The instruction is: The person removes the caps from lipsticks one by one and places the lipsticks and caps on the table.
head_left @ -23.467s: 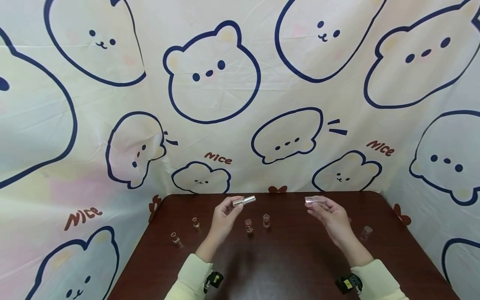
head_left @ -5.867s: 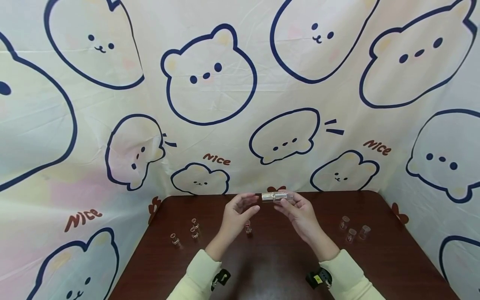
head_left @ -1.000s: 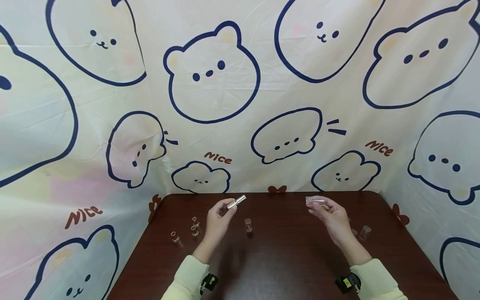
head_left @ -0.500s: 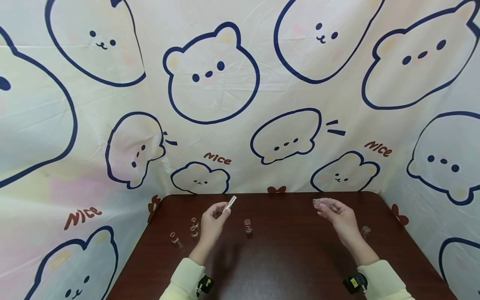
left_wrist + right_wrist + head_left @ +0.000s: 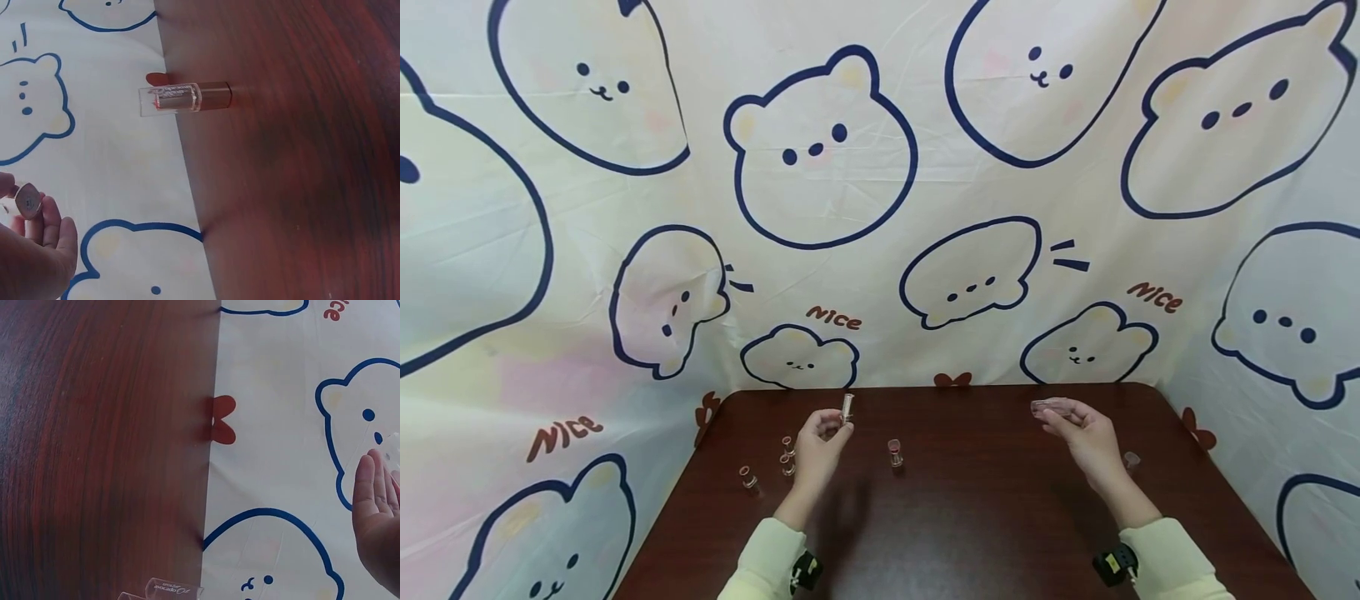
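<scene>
Head view shows the two hands drawn well apart over the dark wooden tabletop (image 5: 970,533), where six seconds ago they met in the middle with tube and cap joined as one piece. The left hand (image 5: 817,450) pinches the silver lipstick tube (image 5: 847,407) between thumb and fingertips; a second ago that tube lay slanted to the right, and now it stands nearly upright above the hand, which has slid leftward toward the small group of uncapped lipsticks (image 5: 786,454) standing on the tabletop. The right hand (image 5: 1086,437) grasps the clear cap (image 5: 1049,406) in its fingertips, held roughly level, and has drifted a little further right, near the spare clear caps (image 5: 1132,459) at that side.

So the cap is already off and each half is travelling to its own side: I judge the tube is about to be stood with the other open lipsticks, the cap set with the loose caps.

One capped lipstick (image 5: 894,451) stands alone between the hands; the left wrist view shows it with its clear cap on and gold base, close to the tabletop's far edge by the bear-print cloth (image 5: 820,150). In the right wrist view only the edge of the right hand and a glimpse of clear caps (image 5: 169,590) at the bottom of the frame appear
</scene>
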### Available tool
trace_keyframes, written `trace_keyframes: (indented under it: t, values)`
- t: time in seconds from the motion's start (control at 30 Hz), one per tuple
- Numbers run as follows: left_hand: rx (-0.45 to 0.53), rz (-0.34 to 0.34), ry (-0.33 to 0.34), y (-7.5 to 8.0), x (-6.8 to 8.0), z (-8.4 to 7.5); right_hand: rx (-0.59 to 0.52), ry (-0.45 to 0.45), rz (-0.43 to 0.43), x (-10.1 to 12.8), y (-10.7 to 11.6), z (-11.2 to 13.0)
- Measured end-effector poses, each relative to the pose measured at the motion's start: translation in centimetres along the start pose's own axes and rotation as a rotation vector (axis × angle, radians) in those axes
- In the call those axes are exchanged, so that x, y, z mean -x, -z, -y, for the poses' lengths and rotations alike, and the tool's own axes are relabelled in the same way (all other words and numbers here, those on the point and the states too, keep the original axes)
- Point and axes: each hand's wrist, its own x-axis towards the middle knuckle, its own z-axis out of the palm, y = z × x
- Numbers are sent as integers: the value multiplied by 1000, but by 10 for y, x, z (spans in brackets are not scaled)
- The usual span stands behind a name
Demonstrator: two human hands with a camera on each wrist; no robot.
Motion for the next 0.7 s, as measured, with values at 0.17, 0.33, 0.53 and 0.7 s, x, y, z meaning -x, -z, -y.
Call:
trace_keyframes:
  t: [0.17, 0.33, 0.53, 0.7]
  values:
    - [-19, -7, 7, 3, -2, 7, 56, -17, -32, -2, 1, -5]
    - [-67, -25, 35, 6, -1, 13, 208, -50, -61, -1, 2, -11]
    - [-89, -27, 26, 8, 0, 19, 440, -57, -63, -1, 4, -20]
    - [-80, -53, -49, 8, 2, 25, 515, -32, -62, -1, 6, -31]
